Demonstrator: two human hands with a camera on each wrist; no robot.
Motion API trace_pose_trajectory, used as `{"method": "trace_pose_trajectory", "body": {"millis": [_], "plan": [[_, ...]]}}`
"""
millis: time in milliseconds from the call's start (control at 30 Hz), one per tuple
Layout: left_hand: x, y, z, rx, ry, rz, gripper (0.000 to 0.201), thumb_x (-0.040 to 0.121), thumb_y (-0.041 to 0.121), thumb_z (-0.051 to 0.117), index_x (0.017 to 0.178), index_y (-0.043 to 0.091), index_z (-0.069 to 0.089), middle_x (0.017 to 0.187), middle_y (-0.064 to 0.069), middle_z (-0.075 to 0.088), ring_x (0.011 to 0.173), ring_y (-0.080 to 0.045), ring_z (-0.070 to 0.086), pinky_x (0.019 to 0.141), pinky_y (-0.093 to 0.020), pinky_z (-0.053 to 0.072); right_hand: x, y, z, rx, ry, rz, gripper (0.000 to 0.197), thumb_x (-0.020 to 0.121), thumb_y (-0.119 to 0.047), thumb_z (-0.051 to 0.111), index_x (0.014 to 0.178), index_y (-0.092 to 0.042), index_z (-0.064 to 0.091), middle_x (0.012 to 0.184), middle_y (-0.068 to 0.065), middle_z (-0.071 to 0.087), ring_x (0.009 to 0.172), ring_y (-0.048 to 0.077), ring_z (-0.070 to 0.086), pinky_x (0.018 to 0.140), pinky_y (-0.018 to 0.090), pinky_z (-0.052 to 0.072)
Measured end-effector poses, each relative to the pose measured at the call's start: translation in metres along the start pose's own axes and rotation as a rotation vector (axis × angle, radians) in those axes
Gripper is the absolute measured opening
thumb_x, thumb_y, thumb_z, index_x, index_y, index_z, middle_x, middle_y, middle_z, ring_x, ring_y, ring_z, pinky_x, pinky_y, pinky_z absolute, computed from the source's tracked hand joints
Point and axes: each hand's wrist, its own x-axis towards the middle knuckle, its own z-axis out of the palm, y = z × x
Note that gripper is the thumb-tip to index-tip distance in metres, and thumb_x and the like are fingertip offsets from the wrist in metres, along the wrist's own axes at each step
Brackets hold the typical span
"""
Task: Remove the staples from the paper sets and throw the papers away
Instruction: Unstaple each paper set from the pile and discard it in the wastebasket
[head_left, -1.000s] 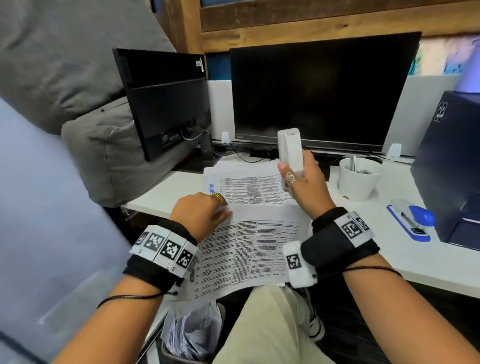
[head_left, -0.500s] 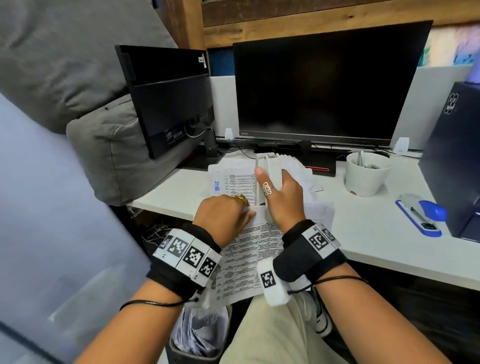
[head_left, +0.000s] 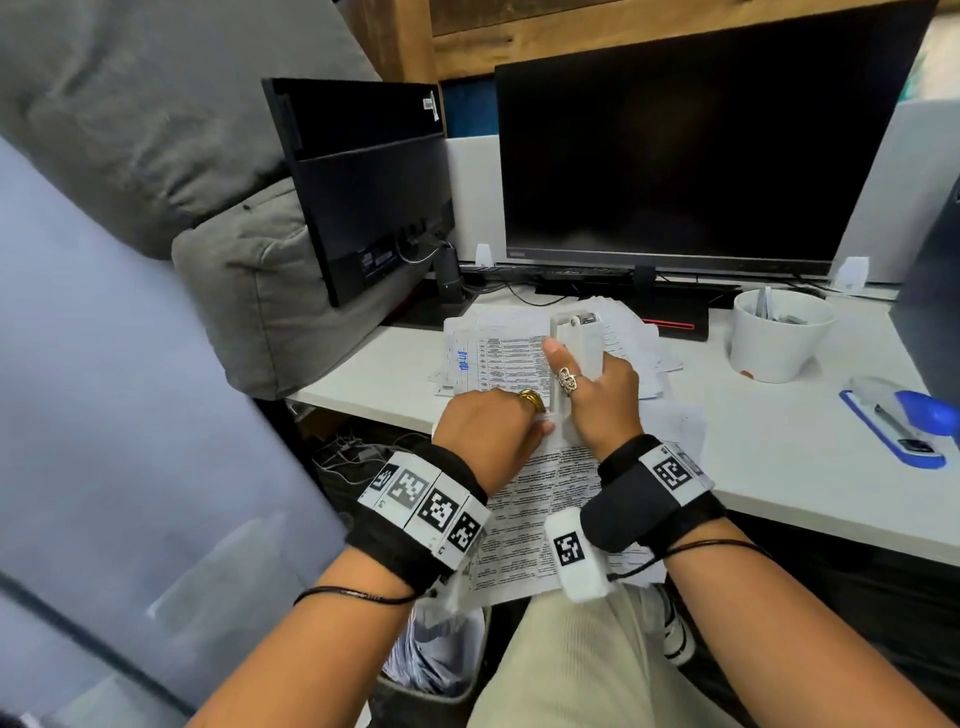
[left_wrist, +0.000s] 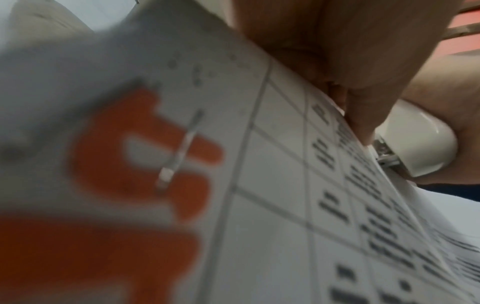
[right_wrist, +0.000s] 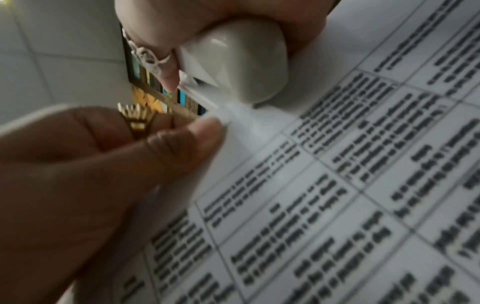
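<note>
Head view: the right hand (head_left: 597, 400) has brought the white staple remover (head_left: 576, 353) down to the paper set (head_left: 540, 499) corner at the near bench (head_left: 810, 467) edge.
Wrist views: the left hand (right_wrist: 85, 172) pinches that corner, the right hand grips the remover, whose nose now meets the sheet; the staple (left_wrist: 179, 150) is still in, so prying seems next.

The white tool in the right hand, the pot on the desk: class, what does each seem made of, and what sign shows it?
White tool: likely glossy moulded plastic; rounded end with soft highlights, metal parts at its mouth. Pot: perhaps matte ceramic or plastic; thick white rim, dull surface. The look leaves it open.
</note>
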Motion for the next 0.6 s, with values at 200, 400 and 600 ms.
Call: {"method": "trace_pose_trajectory", "body": {"millis": [200,400,600], "plan": [[0.002,-0.004,0.004,-0.024,0.014,-0.005,0.034,0.097,0.043,0.036,0.106,0.019,0.059,0.100,-0.003,0.066,0.093,-0.024,0.060,0.068,-0.027,0.036,0.006,-0.003,-0.006,0.184,0.021,0.132,0.019,0.090,-0.034,0.059,0.074,-0.023,0.062,0.073,-0.008,0.061,0.071,0.008,0.058,0.068,0.024,0.044],[0.001,-0.002,0.004,-0.020,0.017,0.014,0.033,0.097,0.042,0.036,0.104,0.019,0.059,0.098,-0.003,0.066,0.090,-0.023,0.061,0.066,-0.027,0.036,0.002,-0.001,-0.001,0.150,0.069,0.060,0.016,0.091,-0.024,0.059,0.081,-0.013,0.063,0.069,-0.010,0.059,0.064,0.000,0.057,0.054,0.007,0.042],[0.003,-0.003,0.009,-0.034,0.024,0.030,0.033,0.098,0.042,0.036,0.107,0.020,0.059,0.099,-0.002,0.066,0.092,-0.023,0.061,0.066,-0.027,0.036,0.012,-0.006,-0.003,0.122,-0.086,0.220,0.017,0.089,-0.032,0.061,0.085,-0.016,0.063,0.069,-0.011,0.058,0.068,0.008,0.057,0.054,0.015,0.042]]}}
